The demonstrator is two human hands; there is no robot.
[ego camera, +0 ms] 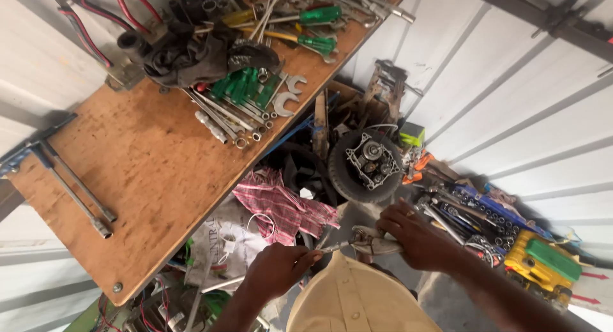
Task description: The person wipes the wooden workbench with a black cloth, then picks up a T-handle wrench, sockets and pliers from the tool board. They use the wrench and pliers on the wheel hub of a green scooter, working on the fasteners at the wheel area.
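Two hands (281,268) counted, one pair of pliers (370,242) held between them, one wooden workbench (147,172), two open-ended spanners (287,94), one small wheel (365,166), one pink checked cloth (284,207), one yellow case (539,271).
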